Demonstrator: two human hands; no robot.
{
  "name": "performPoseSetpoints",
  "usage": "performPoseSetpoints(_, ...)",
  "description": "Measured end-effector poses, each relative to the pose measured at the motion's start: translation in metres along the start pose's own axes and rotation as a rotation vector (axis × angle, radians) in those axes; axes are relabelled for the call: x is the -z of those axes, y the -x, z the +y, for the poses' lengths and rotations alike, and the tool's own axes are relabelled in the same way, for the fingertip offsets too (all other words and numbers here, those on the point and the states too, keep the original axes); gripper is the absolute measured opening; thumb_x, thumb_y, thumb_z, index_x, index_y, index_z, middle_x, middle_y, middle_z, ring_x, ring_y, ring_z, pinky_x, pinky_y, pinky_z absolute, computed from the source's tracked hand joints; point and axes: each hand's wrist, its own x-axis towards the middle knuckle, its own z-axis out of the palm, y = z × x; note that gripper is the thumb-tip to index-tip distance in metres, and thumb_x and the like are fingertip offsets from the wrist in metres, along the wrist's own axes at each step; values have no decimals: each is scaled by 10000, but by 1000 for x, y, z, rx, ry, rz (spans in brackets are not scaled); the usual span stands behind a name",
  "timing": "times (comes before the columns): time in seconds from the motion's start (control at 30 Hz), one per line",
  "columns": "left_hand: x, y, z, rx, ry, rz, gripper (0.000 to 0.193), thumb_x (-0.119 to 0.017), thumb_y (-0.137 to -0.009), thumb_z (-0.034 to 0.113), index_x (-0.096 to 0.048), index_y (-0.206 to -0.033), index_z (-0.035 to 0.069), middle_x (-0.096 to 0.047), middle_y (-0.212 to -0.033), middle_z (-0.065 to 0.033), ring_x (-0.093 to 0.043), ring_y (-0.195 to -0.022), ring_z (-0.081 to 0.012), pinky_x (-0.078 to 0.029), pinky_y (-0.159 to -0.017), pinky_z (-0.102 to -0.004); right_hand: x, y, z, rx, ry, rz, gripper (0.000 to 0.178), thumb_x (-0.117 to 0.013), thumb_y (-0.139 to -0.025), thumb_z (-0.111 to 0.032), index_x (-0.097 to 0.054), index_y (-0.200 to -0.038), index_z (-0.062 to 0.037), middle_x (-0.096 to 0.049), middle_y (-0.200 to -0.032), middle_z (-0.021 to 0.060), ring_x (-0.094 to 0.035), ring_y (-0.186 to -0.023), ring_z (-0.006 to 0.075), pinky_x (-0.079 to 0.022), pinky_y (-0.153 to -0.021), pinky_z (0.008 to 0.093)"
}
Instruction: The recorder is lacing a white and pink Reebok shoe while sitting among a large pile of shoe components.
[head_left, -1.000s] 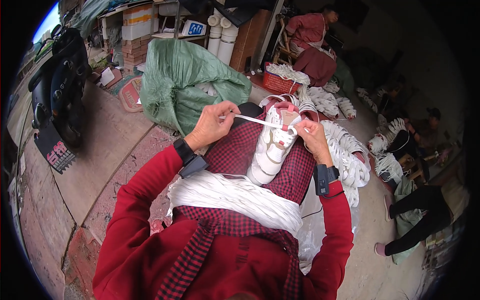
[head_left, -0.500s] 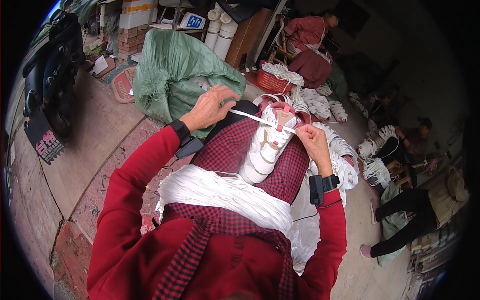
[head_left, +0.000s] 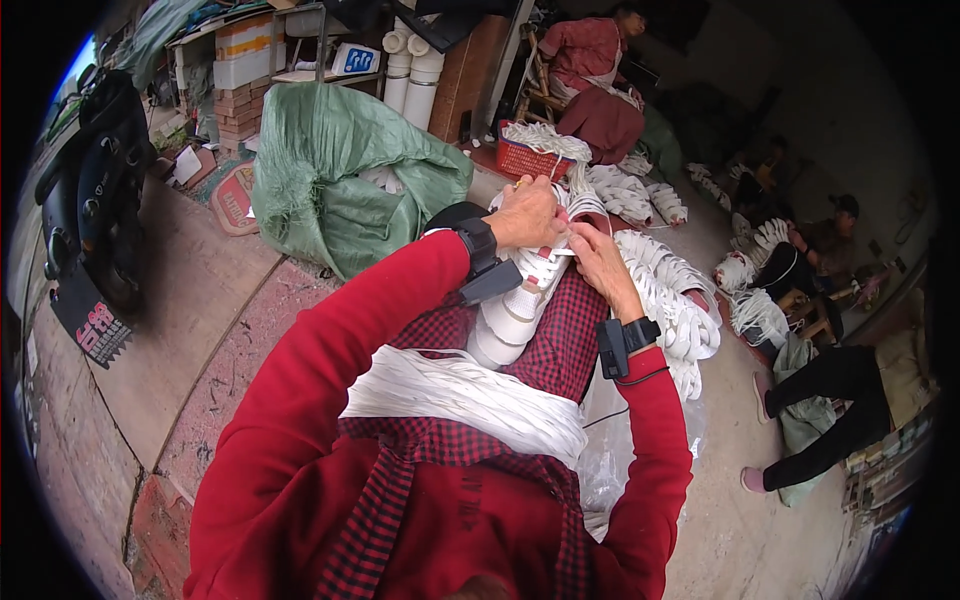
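Observation:
A white sneaker with pink and tan panels lies on my lap, its toe toward me. White shoelace crosses its upper part. Over the sneaker's tongue my left hand is closed, fingertips pinched at the lace and partly hidden behind the hand's back. Close beside it, my right hand pinches a flat piece of the shoelace at the eyelets. A thick bundle of white laces rests across my lap, on a red-and-black checked apron.
A green woven sack stands ahead to the left. Strung white laces or laced shoe parts pile up at my right. Beyond are a red basket of laces, a seated person and other people. A dark scooter is at far left.
My left hand has moved right, from beside the sack to the top of the sneaker, near my right hand. The lace stretched between the hands no longer shows. The view has shifted slightly.

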Motion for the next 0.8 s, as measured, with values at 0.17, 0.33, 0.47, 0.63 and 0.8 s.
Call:
performPoseSetpoints(0.17, -3, 9, -32, -121, 116, 93, 327, -660, -847, 308, -665, -857, -18, -576, -1002, -199, -572, -989, -364, -449, -867, -455, -7, -9, 1, 155, 55, 58, 408, -539, -933, -333, -616, -1084, 38, -632, -831, 98, -565, -757, 181, -459, -726, 330)
performPoseSetpoints(0.33, 2, 13, -39, -95, 339, 96, 366, -640, -873, 326, -665, -894, -39, -597, -980, -206, -606, -925, -367, -473, -858, -433, -15, -18, 1, 201, 121, 103, 402, -573, -917, -367, -611, -1038, 14, -628, -794, 101, -573, -734, 181, -455, -703, 329)
performPoseSetpoints(0.47, 3, 22, -38, -10, 385, 157, 399, -614, -912, 337, -649, -954, -58, -599, -951, -186, -598, -868, -304, -469, -796, -380, -19, -12, 4, 178, 53, 65, 399, -572, -928, -371, -623, -1081, -6, -635, -788, 110, -580, -744, 175, -460, -709, 327)
performPoseSetpoints(0.63, 20, 23, -28, 53, 610, -25, 440, -561, -958, 381, -667, -1008, -43, -552, -987, -118, -548, -924, -228, -438, -845, -325, -6, -14, 3, 201, 110, 42, 395, -544, -955, -364, -625, -1012, 19, -648, -776, 136, -592, -727, 204, -457, -695, 351)
performPoseSetpoints(0.8, 22, 18, -28, 41, 356, -135, 498, -692, -846, 475, -690, -912, -19, -519, -1013, -128, -516, -989, -241, -418, -879, -331, -7, -4, -14, 417, 290, 168, 364, -512, -967, -298, -583, -878, 49, -578, -729, 237, -547, -624, 282, -413, -622, 409)
